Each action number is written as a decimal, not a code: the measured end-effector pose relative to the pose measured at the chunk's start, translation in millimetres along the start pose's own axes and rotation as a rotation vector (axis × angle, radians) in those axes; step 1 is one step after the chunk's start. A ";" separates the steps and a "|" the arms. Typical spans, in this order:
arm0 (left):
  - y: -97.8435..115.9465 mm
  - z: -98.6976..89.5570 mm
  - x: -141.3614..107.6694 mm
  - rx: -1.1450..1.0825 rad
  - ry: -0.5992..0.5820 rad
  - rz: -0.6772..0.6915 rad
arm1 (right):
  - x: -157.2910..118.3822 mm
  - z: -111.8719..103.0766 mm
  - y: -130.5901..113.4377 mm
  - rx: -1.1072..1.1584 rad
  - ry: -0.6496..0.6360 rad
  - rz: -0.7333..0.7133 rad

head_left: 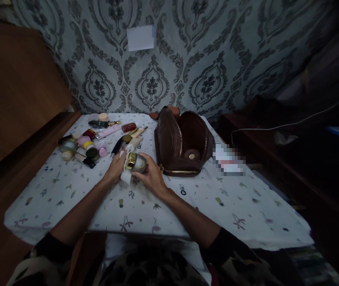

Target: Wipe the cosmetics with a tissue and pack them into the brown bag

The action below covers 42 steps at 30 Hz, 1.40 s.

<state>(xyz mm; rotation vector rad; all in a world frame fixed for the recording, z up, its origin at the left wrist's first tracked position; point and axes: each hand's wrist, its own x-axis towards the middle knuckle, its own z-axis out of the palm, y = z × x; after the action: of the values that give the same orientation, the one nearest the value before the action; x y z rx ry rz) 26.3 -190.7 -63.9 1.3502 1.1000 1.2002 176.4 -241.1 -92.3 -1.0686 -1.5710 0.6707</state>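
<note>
A small jar with a gold lid and greyish glass body [139,163] lies tilted between my two hands, above the patterned tablecloth. My right hand [153,174] is wrapped round the jar's glass end. My left hand [116,168] is closed on a white tissue [126,177], which touches the lid side of the jar. Just right of my hands stands a brown bag [169,139], unzipped and gaping, with a dark inside. Beyond my left hand lie a white tube [134,143] and a black-handled brush [116,147].
Several cosmetics, among them a pink tube [109,131], a dark green jar [92,154] and a red case [128,127], cover the table's back left. A blurred packet [229,159] lies right of the bag. Wooden furniture [17,91] stands at the left.
</note>
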 end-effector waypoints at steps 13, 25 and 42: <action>19.1 -8.2 -12.3 0.267 -0.101 0.234 | 6.2 2.9 -14.4 0.591 0.002 0.347; 3.4 -1.4 -17.9 0.322 -0.244 0.409 | 11.1 -3.7 -22.4 1.154 -0.072 0.615; 12.2 -3.1 -16.6 0.284 0.118 0.426 | 13.2 -8.5 -25.4 1.209 -0.080 0.617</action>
<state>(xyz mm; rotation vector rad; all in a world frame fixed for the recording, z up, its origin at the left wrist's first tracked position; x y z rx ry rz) 21.7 -208.1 -53.5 1.8161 1.1302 1.4841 176.8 -241.4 -62.4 -0.5368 -0.5829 1.7816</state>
